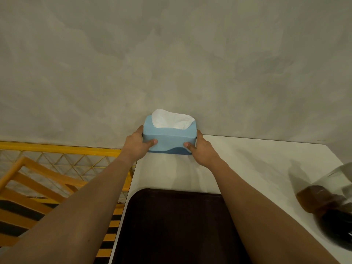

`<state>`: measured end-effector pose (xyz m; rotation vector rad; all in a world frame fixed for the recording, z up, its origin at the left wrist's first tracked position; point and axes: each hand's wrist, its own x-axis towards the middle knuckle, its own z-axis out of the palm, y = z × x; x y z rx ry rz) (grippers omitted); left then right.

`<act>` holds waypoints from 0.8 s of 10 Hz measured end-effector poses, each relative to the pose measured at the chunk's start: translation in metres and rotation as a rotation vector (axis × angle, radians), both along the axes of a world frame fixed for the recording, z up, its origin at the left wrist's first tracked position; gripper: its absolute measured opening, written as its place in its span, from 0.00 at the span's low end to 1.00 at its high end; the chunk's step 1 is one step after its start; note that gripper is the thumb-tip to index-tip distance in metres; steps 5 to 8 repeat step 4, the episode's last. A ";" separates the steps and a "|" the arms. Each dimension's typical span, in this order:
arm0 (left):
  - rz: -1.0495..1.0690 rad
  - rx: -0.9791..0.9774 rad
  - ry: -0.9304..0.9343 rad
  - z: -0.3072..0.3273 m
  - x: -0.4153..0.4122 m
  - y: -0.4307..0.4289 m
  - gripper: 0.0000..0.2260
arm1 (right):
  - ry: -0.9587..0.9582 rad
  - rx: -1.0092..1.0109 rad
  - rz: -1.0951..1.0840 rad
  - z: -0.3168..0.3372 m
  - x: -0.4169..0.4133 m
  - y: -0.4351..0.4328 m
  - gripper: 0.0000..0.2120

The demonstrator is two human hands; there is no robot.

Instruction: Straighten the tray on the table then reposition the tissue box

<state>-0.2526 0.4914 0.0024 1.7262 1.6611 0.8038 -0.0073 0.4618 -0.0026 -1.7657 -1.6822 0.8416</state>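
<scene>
A light blue tissue box (169,139) with a white tissue sticking out of its top stands at the far edge of the white table (257,164), against the grey wall. My left hand (136,146) grips its left end and my right hand (202,149) grips its right end, thumbs on the front face. A dark brown tray (177,225) lies on the table close to me, between my forearms, its edges roughly parallel to the table's edge.
A glass jug (327,204) with brown liquid and a dark base stands at the table's right edge. Left of the table are a yellow metal railing (57,149) and an orange wooden frame (38,180) above a black-and-yellow striped floor.
</scene>
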 end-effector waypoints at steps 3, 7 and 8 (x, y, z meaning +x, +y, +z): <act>0.094 0.069 0.153 0.034 0.013 -0.030 0.39 | -0.199 -0.016 -0.001 0.044 0.018 -0.018 0.44; 0.102 0.160 0.172 0.060 0.025 -0.048 0.34 | -0.189 0.095 -0.032 0.071 0.026 -0.035 0.39; 0.102 0.160 0.172 0.060 0.025 -0.048 0.34 | -0.189 0.095 -0.032 0.071 0.026 -0.035 0.39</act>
